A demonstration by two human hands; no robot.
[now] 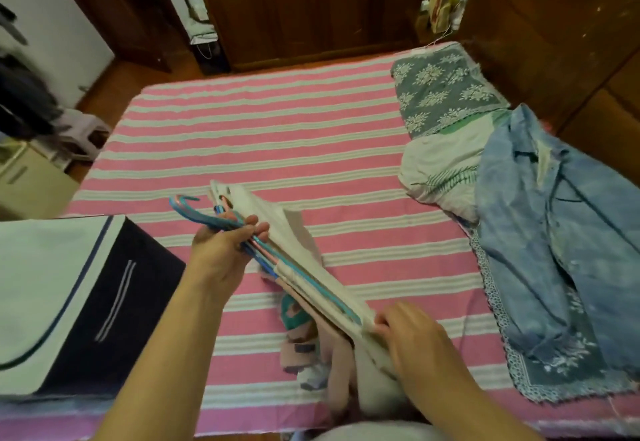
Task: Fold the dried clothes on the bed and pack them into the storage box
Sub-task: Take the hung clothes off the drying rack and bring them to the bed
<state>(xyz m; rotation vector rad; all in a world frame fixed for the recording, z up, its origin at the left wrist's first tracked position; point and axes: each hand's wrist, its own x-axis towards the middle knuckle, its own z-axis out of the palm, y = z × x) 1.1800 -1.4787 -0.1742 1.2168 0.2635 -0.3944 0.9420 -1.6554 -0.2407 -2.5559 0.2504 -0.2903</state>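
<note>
My left hand (227, 250) grips a bundle of blue and pink hangers (204, 217) by their necks, above the pink striped bed (277, 135). White and pale pink clothes (311, 267) hang on those hangers. My right hand (412, 333) pinches the lower edge of the white garment. Under it lie more small clothes (298, 322) in pink, teal and white. The storage box (104, 295), dark with a white lining, stands open at the bed's left front corner, beside my left forearm.
A faded blue denim shirt (554, 232) lies spread at the bed's right side over a grey floral cloth (446, 94) and a white pillow (440, 170). Wooden wardrobes (311, 7) stand behind the bed. Furniture and dark clothes (24, 101) crowd the left.
</note>
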